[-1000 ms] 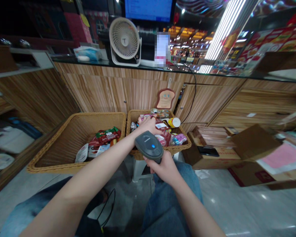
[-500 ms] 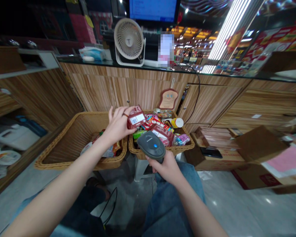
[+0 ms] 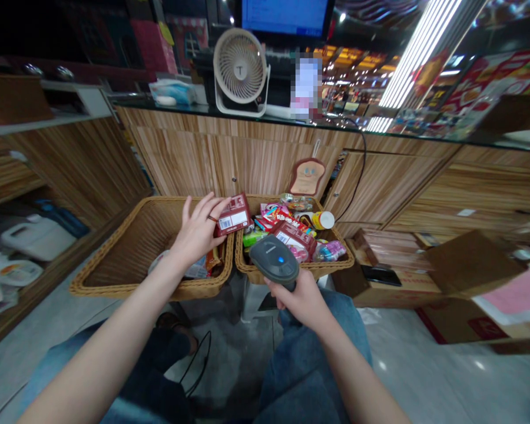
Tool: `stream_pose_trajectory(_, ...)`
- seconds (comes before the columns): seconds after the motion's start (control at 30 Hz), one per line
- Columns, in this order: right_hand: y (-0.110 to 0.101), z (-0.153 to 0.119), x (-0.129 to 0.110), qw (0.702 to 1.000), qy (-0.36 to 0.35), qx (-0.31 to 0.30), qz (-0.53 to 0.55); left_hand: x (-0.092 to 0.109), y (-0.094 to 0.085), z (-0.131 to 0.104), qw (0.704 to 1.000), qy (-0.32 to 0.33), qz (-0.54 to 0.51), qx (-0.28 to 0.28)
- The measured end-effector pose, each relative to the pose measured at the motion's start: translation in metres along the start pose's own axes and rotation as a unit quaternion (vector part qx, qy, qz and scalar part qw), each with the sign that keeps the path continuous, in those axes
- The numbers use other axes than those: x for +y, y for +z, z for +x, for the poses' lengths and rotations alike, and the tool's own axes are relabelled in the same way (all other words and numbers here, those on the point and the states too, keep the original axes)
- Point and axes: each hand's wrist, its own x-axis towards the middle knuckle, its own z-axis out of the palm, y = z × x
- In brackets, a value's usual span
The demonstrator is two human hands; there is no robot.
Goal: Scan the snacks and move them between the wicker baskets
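Note:
My left hand point(image 3: 199, 228) holds a dark red package point(image 3: 233, 215) with a white barcode label, above the inner rims of the two baskets. In my right hand point(image 3: 304, 299) is a dark grey handheld scanner point(image 3: 274, 259) with a lit blue light, over the front of the right basket point(image 3: 247, 272). That basket is filled with colourful snack packs, another dark red package point(image 3: 293, 238) and a yellow-and-white canister point(image 3: 323, 220). The left wicker basket point(image 3: 115, 290) holds a few packs at its right end, partly hidden by my left arm.
Behind the baskets stands a wooden counter point(image 3: 181, 154) with a white fan point(image 3: 241, 68) and a monitor point(image 3: 285, 16). Cardboard boxes point(image 3: 461, 312) and a black phone point(image 3: 381, 275) are at the right. A white jug point(image 3: 39, 237) sits on the left shelf. A cable lies on the floor.
My left hand has moved left with the dark red package, from the right basket's edge toward the left basket. My right hand still holds the scanner in nearly the same place.

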Motion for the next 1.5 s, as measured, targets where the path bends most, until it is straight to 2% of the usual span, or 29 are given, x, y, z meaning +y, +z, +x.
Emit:
stream_pose_trajectory(0.2, 0.002, 0.000, -0.001, 0.999, -0.020, -0.026, 0.006, 0.001, -0.001, -0.002, 1.000, -0.003, 0.004, 0.004)
stream_pose_trajectory(0.4, 0.003, 0.000, -0.004, 0.999, -0.014, -0.046, 0.001, -0.004, 0.006, -0.002, 1.000, -0.020, 0.014, -0.001)
stream_pose_trajectory(0.73, 0.003, 0.000, -0.003, 0.999, -0.013, -0.039, 0.005, 0.001, 0.002, -0.004, 1.000, -0.019, 0.008, 0.011)
stream_pose_trajectory(0.8, 0.002, 0.000, -0.003, 0.999, -0.011, -0.038, 0.004, -0.001, 0.004, -0.005, 0.999, -0.042, 0.014, 0.017)
stream_pose_trajectory(0.97, 0.002, 0.000, -0.002, 0.999, -0.013, -0.035, 0.003, -0.014, 0.015, -0.010, 0.984, -0.163, 0.040, 0.059)
stream_pose_trajectory(1.03, 0.002, 0.000, -0.002, 0.999, -0.016, -0.029, 0.004, -0.017, 0.018, -0.011, 0.979, -0.186, 0.047, 0.074)
stream_pose_trajectory(1.13, 0.002, 0.000, -0.001, 1.000, -0.017, -0.026, 0.005, -0.014, 0.017, -0.010, 0.982, -0.172, 0.036, 0.074)
stream_pose_trajectory(1.3, 0.002, 0.000, -0.004, 0.999, -0.011, -0.033, 0.011, -0.003, 0.011, -0.002, 0.992, -0.120, -0.005, 0.042)
stream_pose_trajectory(1.4, 0.000, -0.001, -0.004, 0.999, -0.014, -0.029, 0.010, 0.004, 0.008, 0.003, 0.997, -0.071, -0.028, 0.010)
stream_pose_trajectory(1.5, -0.002, -0.005, 0.000, 1.000, -0.022, 0.009, 0.018, 0.019, 0.006, 0.006, 0.997, -0.020, -0.065, -0.035)
